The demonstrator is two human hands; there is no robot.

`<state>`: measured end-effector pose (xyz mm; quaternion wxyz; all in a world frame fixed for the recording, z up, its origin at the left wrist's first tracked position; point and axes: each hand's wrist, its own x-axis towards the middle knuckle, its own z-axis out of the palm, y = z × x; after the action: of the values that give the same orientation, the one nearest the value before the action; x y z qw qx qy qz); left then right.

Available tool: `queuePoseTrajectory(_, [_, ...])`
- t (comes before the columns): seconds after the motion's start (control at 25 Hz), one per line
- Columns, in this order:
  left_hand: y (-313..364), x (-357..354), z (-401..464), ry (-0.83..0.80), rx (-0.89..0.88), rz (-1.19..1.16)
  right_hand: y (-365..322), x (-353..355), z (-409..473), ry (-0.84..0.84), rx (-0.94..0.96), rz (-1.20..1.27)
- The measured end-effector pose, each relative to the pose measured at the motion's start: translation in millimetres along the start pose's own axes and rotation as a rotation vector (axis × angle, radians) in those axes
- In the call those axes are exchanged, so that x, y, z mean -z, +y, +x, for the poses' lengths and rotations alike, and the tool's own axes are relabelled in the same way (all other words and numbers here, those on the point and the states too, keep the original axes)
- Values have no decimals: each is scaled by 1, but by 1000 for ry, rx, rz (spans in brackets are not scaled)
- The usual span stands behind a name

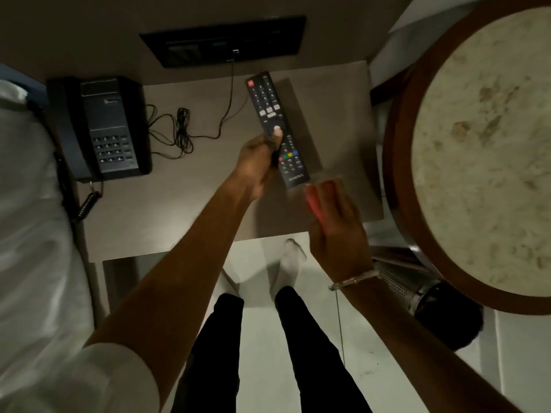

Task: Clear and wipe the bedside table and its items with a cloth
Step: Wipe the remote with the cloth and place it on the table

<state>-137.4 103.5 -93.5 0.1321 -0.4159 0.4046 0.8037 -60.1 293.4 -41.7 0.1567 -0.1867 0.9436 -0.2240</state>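
A black TV remote [269, 114] with coloured buttons is held above the beige bedside table [185, 210], buttons up. My left hand [258, 163] grips it at mid-length, thumb on a round button. My right hand [334, 219] is just below the remote's near end, fingers closed on a red cloth [314, 201], which is blurred. A black desk phone [101, 129] sits at the table's left side, its coiled cord hanging off the front edge.
A tangled black cable [182, 132] runs from the phone to a black wall panel [223, 40]. A round marble-top table [483, 150] with a wooden rim stands at the right. White bedding [32, 219] lies left. A perforated metal bin [417, 290] stands below the round table.
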Motion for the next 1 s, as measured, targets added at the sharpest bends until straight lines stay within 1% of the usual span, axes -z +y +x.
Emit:
queuePoseTrajectory(0.08, [-13, -22, 11, 47, 27, 155, 12, 7, -9, 50, -124, 65])
queuePoseTrajectory(0.12, [-21, -34, 16, 73, 57, 207, 18, 11, -11, 63, -149, 95])
queuePoseTrajectory(0.24, [-39, -56, 34, 122, 125, 394, 36, 13, -10, 78, -167, 128])
queuePoseTrajectory(0.32, [-48, -66, 41, 139, 141, 461, 44, 13, -6, 64, -184, 148])
queuePoseTrajectory(0.48, [-56, -78, 50, 149, 142, 490, 52, 13, 4, 59, -207, 120])
queuePoseTrajectory(0.56, [-57, -80, 52, 161, 112, 615, 57, 12, 6, 62, -212, 113])
queuePoseTrajectory(0.68, [-55, -81, 48, 267, 38, 785, 60, 10, 3, 88, -210, 128])
queuePoseTrajectory(0.72, [-55, -79, 48, 277, 22, 795, 59, 9, 2, 99, -198, 121])
queuePoseTrajectory(0.84, [-56, -74, 46, 239, 26, 790, 56, 7, 5, 135, -104, 66])
queuePoseTrajectory(0.92, [-57, -66, 41, 229, 55, 715, 52, 5, 10, 109, -100, 64])
queuePoseTrajectory(1.0, [-55, -51, 33, 272, 34, 625, 43, -3, 18, 140, -82, 43])
